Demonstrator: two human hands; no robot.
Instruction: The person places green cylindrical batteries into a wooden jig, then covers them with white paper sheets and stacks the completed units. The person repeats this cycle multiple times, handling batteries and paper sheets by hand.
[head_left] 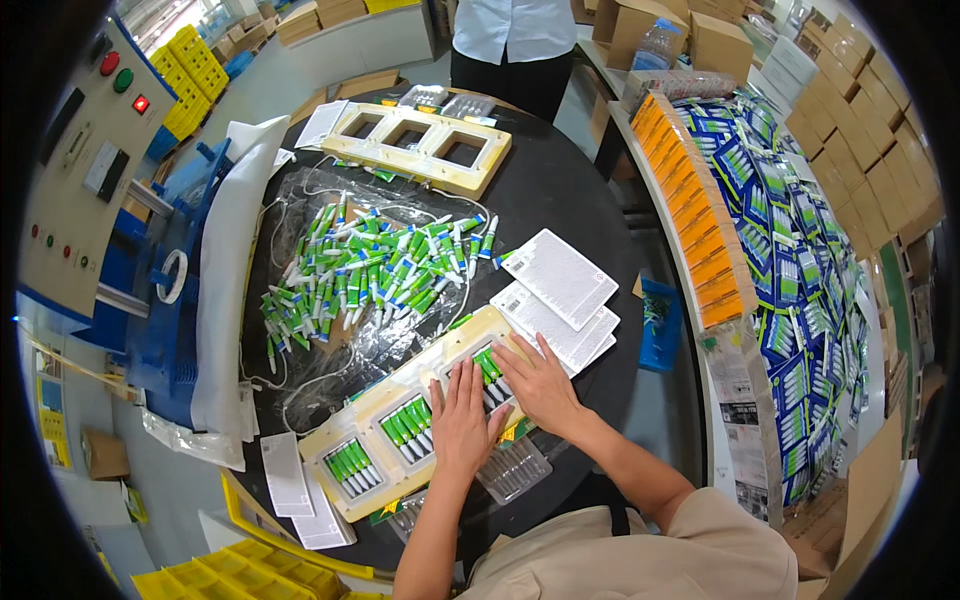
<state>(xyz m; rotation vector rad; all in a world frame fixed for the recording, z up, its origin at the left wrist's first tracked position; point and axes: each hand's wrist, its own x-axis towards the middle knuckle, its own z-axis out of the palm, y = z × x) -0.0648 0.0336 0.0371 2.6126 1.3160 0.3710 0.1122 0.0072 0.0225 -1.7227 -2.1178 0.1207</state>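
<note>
A cream frame with three windows lies slantwise near me on the black round table. Small green tubes with white caps stand in rows in its windows. My left hand lies flat with straight fingers across the frame, between the middle and right windows. Over the right window, my right hand rests with outstretched fingers on the tubes and the frame's edge, partly hiding them. Clear plastic blister shells lie at the near edge. Beyond the frame is a heap of loose tubes on clear film.
White printed cards overlap at the right, with more cards at lower left. Another cream frame lies at the far side. A machine stands left. Packed blue blister cards fill the right bench. A person stands opposite.
</note>
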